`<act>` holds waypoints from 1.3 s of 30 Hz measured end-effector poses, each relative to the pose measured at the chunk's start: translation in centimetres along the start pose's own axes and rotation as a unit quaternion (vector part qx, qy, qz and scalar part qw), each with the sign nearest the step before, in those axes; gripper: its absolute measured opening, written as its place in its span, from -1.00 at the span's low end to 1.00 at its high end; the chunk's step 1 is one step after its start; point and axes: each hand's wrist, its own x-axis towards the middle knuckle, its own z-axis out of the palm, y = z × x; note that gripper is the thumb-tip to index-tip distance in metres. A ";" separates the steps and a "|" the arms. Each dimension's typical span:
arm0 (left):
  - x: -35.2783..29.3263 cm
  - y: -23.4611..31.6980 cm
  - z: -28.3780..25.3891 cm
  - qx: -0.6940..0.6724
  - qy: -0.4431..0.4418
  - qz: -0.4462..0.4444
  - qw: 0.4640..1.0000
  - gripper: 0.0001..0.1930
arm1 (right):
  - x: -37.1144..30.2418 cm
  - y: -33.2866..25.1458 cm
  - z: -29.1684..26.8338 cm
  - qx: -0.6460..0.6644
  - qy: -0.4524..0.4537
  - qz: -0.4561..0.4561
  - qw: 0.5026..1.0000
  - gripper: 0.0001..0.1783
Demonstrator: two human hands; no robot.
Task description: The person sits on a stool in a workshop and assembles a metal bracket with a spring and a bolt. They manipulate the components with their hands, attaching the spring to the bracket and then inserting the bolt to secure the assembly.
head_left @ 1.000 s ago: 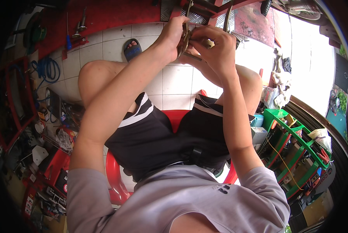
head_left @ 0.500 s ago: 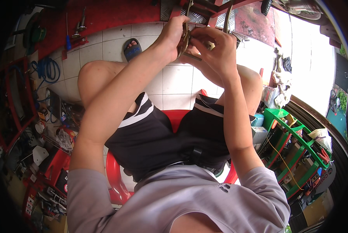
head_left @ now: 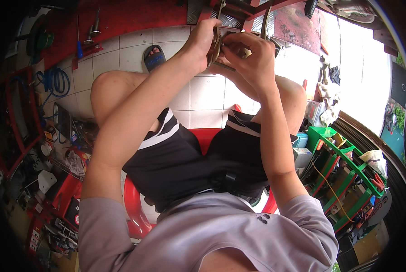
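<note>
Through the head view, I see the left hand [head_left: 202,43] at twelve o'clock, unmoved, wrapped round a curved metal part [head_left: 217,47]. The right hand [head_left: 257,54], toward one o'clock, has shifted slightly, its curled fingers covering more of a brassy piece [head_left: 247,53]; I judge the work stays at one spot. Its thumb and forefinger crowd the metal part; what they pinch, I can't tell. The left fingertips are hidden.

Strong daylight enters well to the right of the red chair [head_left: 137,211], bleaching the outdoor ground [head_left: 361,77] white. Ahead of the chair, the left hand [head_left: 201,43] and right hand [head_left: 253,56] show little blur, though the metal part's [head_left: 216,51] detail is murky. Clutter [head_left: 44,181] left of the chair sinks into dimness; edges farthest from it bend toward a black rim.
</note>
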 end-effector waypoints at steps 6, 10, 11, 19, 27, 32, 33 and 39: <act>0.1 0.1 0.1 0.011 0.008 -0.006 1.000 -0.71 | -0.1 0.3 -0.2 0.008 -0.009 0.013 1.000 -0.80; -0.2 0.1 0.2 0.001 0.006 0.000 1.000 -0.71 | -0.1 0.2 -0.2 0.005 -0.008 0.014 1.000 -0.80; -0.3 0.1 0.3 0.000 0.006 0.003 1.000 -0.71 | -0.1 0.2 -0.2 0.002 -0.008 0.012 1.000 -0.81; -0.2 0.2 0.3 0.005 0.006 -0.011 1.000 -0.71 | 0.0 0.3 0.1 -0.008 0.027 -0.050 0.998 -0.86; -0.5 0.2 0.3 -0.011 0.000 -0.010 1.000 -0.72 | -0.1 0.3 0.2 -0.015 0.013 -0.030 0.999 -0.85; -0.6 0.5 0.5 0.001 0.021 -0.014 1.000 -0.73 | -0.2 0.1 0.0 0.026 0.006 0.011 1.000 -0.85; -0.2 0.3 0.2 0.003 0.025 -0.020 0.999 -0.72 | -0.2 0.1 0.0 0.025 0.000 0.013 1.000 -0.85; 1.3 -0.4 -0.3 0.017 0.058 -0.038 0.997 -0.68 | -0.2 0.4 0.0 0.046 0.000 -0.032 0.998 -0.85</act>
